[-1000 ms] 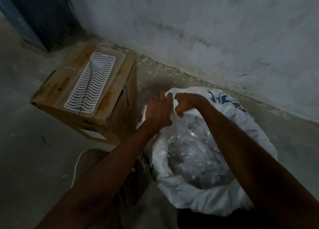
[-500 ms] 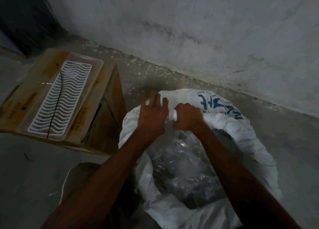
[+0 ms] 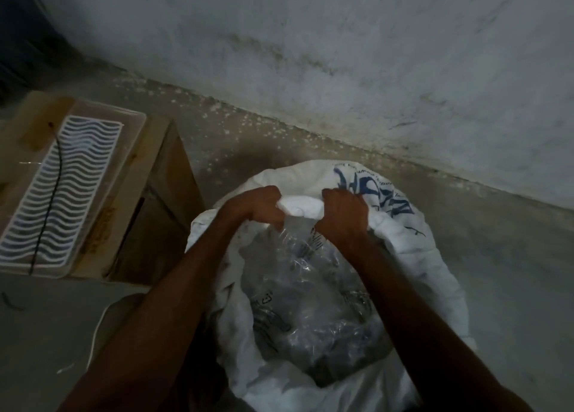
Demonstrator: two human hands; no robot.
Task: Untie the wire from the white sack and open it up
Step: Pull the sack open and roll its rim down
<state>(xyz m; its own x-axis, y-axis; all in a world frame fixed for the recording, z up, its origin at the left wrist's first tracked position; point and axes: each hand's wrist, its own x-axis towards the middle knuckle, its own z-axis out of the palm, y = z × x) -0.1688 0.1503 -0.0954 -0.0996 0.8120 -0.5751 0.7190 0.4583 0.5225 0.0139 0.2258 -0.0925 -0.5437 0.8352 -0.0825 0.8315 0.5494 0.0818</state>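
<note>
Gripping the white sack (image 3: 435,256) rim (far side): both hands (image 3: 306,208).

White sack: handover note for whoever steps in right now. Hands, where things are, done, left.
Left hand: shut on the far rim of the sack.
Right hand: shut on the same rim, just beside the left; a bunched fold of cloth sits between the two grips.
Sack stands on the floor by the wall, mouth open and its rim rolled down. A clear plastic bag with dark contents shows inside.
A thin dark wire lies on the tray atop the carton to the left; I cannot tell if it is the sack's tie.
Done: no tie on the mouth.
Left: finish spreading the far rim.
</note>
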